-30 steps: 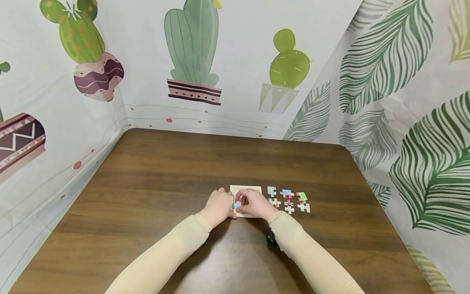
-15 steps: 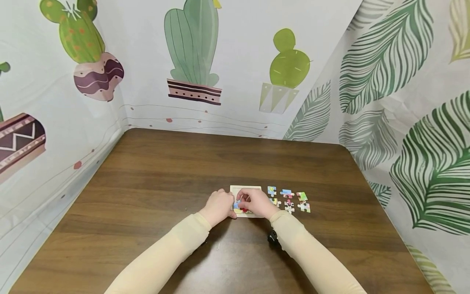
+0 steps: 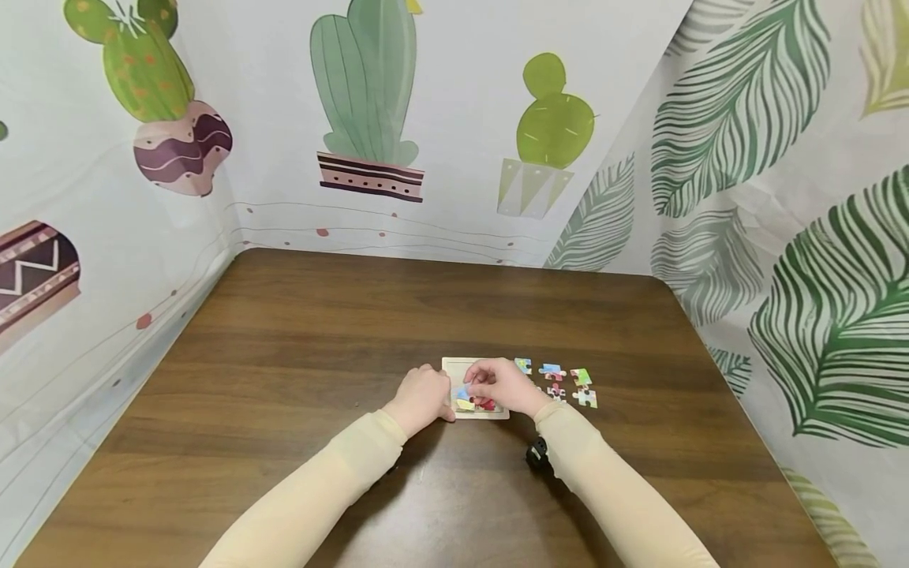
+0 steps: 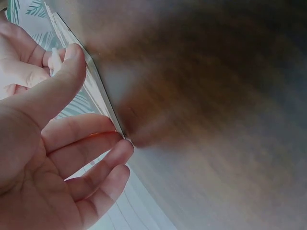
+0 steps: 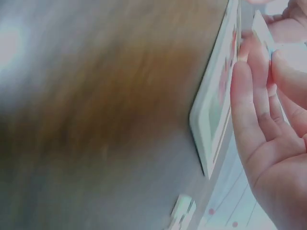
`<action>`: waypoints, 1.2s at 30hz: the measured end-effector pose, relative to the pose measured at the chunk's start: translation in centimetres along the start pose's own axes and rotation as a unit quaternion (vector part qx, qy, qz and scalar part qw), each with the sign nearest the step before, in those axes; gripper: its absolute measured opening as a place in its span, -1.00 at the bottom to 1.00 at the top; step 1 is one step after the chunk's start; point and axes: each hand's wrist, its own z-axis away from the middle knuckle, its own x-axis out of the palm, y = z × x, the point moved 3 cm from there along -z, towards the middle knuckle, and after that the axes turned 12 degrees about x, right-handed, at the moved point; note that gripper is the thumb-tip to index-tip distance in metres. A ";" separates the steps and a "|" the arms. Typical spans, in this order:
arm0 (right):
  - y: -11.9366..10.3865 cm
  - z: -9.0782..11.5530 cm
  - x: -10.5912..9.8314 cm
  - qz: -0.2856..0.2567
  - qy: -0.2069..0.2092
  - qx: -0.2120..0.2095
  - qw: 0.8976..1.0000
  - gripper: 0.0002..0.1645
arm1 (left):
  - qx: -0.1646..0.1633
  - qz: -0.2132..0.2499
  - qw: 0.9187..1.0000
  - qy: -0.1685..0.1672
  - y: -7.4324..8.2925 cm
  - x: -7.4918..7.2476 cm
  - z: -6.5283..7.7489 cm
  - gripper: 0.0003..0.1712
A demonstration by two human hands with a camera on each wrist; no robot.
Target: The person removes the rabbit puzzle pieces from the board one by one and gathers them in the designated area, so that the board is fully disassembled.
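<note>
A small pale wooden puzzle tray lies on the brown table. My left hand grips its left side, the thumb at the near corner and the fingers toward the far one. Over the tray, my right hand pinches a thin jigsaw piece between thumb and fingers, seen edge-on in the right wrist view and tilted up off the tray. Yellow and red picture parts show along the tray's near edge. The right hand hides the tray's right half.
Several loose jigsaw pieces lie in two rows just right of the tray, some partly behind the right hand. A dark device sits at the right wrist. Printed fabric walls stand beyond the table's far edge.
My right hand has shifted slightly right and up with the piece, uncovering more of the yellow and red near edge. The left hand stays on the tray. The head view has shifted slightly.
</note>
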 end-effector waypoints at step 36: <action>5.7 5.6 -6.2 0.085 0.032 0.049 0.995 -0.94 | -0.005 -0.005 1.000 -0.010 0.0 0.1 -0.2 -0.50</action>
